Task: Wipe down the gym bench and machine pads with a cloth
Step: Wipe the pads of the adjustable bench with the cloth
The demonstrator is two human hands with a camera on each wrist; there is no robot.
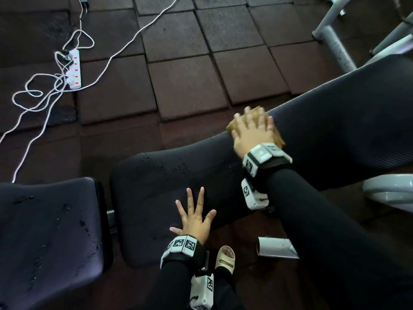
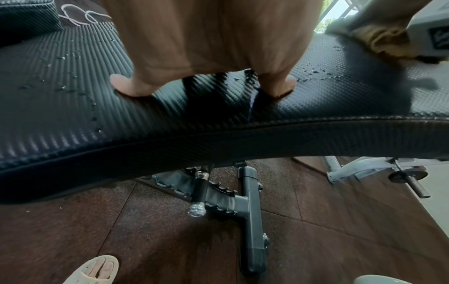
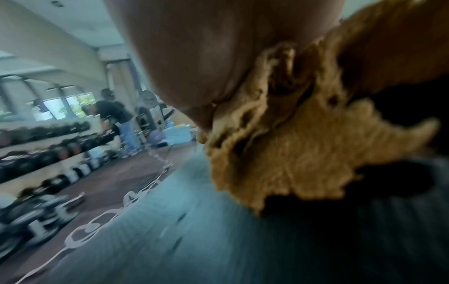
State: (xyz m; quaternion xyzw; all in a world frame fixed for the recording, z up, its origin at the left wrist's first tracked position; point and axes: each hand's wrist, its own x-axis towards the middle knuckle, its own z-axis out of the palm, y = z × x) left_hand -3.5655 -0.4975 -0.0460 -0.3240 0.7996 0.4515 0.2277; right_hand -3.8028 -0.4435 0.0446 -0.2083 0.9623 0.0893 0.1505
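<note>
My left hand (image 1: pixel 194 222) lies flat on the black bench pad (image 1: pixel 335 121), fingers spread wide, holding nothing. Further up the pad, my right hand (image 1: pixel 252 133) presses the tan cloth (image 1: pixel 231 127) down with straight fingers. Water drops (image 1: pixel 176 168) sit between them.

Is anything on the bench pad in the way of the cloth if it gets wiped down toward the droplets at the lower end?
Only the left hand, spread flat on the near edge of the bench pad. The cloth sits under the right hand, and the middle and far side of the pad toward the droplets look clear.
</note>
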